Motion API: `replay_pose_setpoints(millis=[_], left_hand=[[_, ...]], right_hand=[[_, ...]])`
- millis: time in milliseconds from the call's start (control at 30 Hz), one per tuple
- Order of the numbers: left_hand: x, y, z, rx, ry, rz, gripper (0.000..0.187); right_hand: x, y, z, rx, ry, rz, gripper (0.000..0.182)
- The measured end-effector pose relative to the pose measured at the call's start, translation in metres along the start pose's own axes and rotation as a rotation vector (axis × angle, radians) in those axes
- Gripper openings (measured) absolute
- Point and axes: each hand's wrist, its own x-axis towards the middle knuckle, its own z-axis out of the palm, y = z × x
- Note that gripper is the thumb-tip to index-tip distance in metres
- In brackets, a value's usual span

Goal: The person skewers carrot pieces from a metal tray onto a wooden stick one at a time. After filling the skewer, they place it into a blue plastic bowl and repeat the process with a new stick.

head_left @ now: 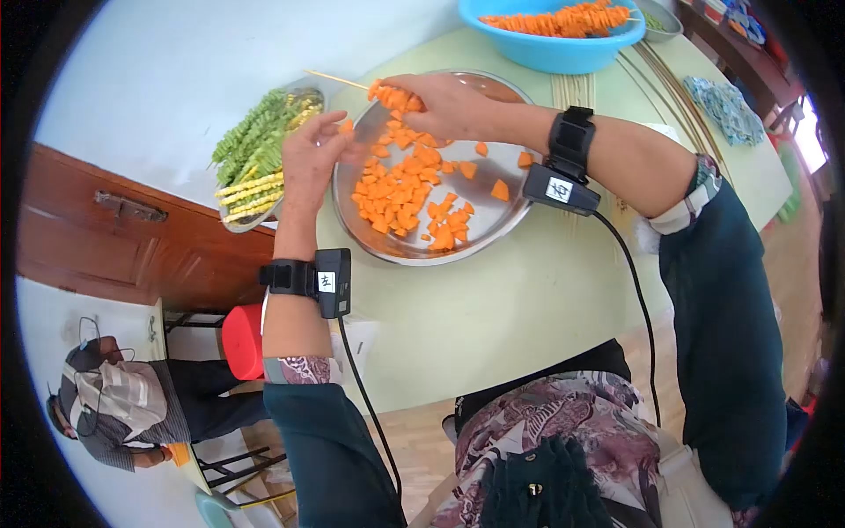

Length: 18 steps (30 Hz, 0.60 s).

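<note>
My right hand (449, 106) is closed around a bamboo skewer (337, 80) threaded with orange carrot pieces (396, 97). The skewer's bare end sticks out to the left. Close by, my left hand (306, 167) pinches a single carrot piece (347, 126) at its fingertips, apart from the skewer's end. Both hands are over or beside a round metal tray (414, 259), where many loose cut carrot pieces (396, 194) lie, mostly toward the left and middle. Black straps with small boxes are on both wrists.
A blue basin (550, 57) holding loaded carrot skewers (563, 21) stands at the back. Green and yellow vegetable skewers (260, 145) lie on a dish at left. Bare sticks (678, 79) and a patterned cloth (726, 110) lie right. Another person (123, 387) stands near a red stool (243, 341).
</note>
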Motion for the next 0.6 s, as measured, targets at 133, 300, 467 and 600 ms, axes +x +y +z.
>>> replay_pose_setpoints(millis=[133, 300, 467, 600], left_hand=[[0.000, 0.009, -0.007, -0.183, 0.233, 0.064, 0.027], [0.000, 0.012, -0.014, -0.197, 0.367, 0.124, 0.028], [0.001, 0.008, -0.018, -0.201, 0.446, 0.130, 0.028], [0.003, 0.004, -0.019, -0.219, 0.465, 0.129, 0.027]], right_hand=[[0.000, 0.000, 0.002, -0.134, -0.060, -0.095, 0.056], [-0.002, 0.004, 0.008, -0.129, -0.086, -0.159, 0.052], [-0.002, 0.003, 0.008, -0.171, -0.135, -0.114, 0.055], [-0.003, 0.003, 0.006, -0.192, -0.153, -0.148, 0.060]])
